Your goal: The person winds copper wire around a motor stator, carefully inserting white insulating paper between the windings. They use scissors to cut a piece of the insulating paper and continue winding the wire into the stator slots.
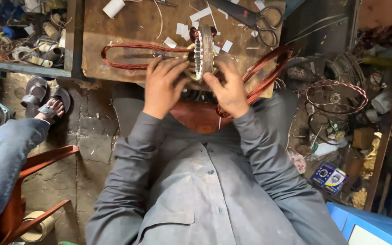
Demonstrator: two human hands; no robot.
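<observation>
Both sets of fingers are clamped on the slotted metal stator ring [203,52], which stands on edge at the near side of the wooden worktop [128,27]. The left hand [162,86] presses its left face and the right hand [227,88] its right, equally close. Copper wire coils [128,56] trail off left and right, with scissors [257,20] farther back.

Cracked stone floor [91,145], worn wooden board [128,31], cluttered shelf [23,68].
</observation>
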